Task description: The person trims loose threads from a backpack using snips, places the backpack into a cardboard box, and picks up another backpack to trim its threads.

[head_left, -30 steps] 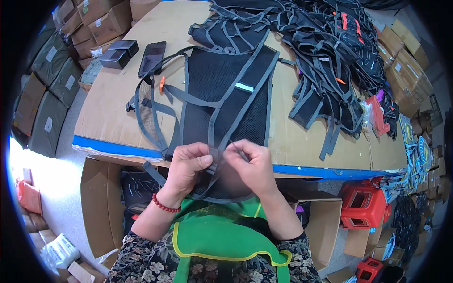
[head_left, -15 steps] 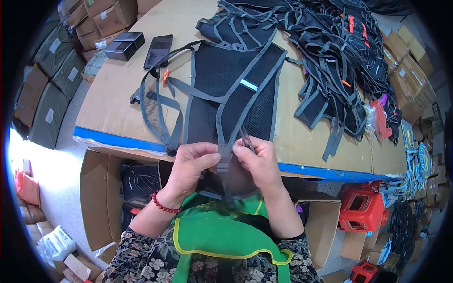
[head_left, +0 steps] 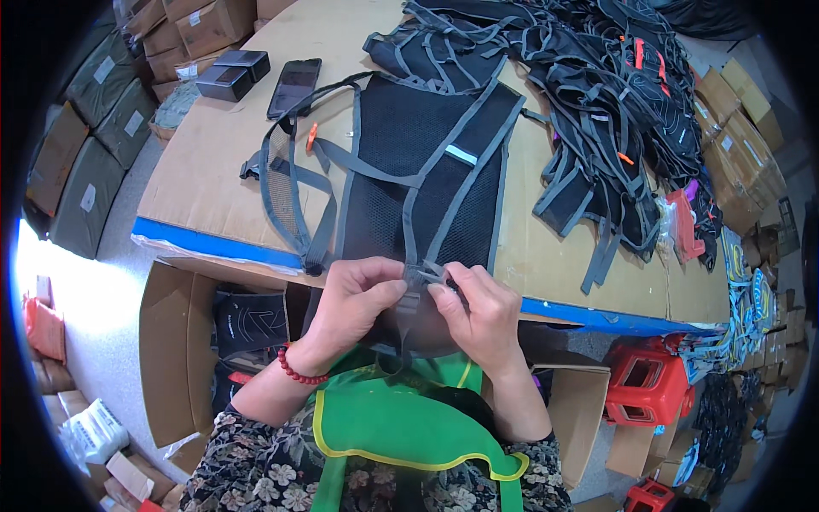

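A black mesh backpack (head_left: 401, 128) with grey-trimmed shoulder straps lies on the table, its lower end hanging over the front edge toward me. My left hand (head_left: 358, 299) pinches the grey webbing strap (head_left: 408, 316) at the pack's lower end between thumb and fingers. Close on its right, my right hand (head_left: 479, 311) is closed, thumb and forefinger around a slim grey two-pronged thing (head_left: 432, 273) against the strap; its kind is unclear. A dark buckle (head_left: 250, 169) sits on the looped strap at the left, near an orange clip (head_left: 311, 137).
More black backpacks (head_left: 597, 128) are heaped at the table's right and back. A phone (head_left: 294, 87) and dark boxes (head_left: 232, 75) lie at the left. Open cartons (head_left: 175, 350) stand below the table's blue edge (head_left: 217, 243), with a red stool (head_left: 648, 384) on the right.
My right hand has turned and shifted slightly right and down; the slim grey thing, upright in it before, now lies across the strap. My left hand still pinches the strap.
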`<control>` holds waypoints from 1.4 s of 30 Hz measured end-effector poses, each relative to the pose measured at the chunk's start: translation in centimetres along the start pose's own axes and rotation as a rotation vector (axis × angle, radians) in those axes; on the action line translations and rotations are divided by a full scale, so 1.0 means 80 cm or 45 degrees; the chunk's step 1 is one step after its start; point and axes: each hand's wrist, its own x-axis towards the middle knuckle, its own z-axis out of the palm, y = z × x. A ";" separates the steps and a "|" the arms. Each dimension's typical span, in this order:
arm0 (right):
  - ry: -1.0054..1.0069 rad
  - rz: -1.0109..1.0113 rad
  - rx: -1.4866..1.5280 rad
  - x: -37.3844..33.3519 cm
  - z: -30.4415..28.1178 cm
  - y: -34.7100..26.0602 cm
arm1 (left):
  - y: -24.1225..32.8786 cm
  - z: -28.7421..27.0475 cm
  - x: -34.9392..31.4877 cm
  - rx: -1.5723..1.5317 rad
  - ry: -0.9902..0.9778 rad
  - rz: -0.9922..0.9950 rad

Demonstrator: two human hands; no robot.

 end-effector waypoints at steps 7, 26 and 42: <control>-0.046 0.031 0.139 0.005 -0.009 0.004 | 0.001 -0.001 -0.005 0.052 -0.062 0.156; -0.135 0.805 1.168 0.007 -0.002 0.019 | -0.012 -0.002 0.000 0.455 -0.199 0.375; -0.152 0.893 1.269 -0.019 -0.003 0.035 | -0.015 0.006 0.116 -0.742 -0.145 -0.384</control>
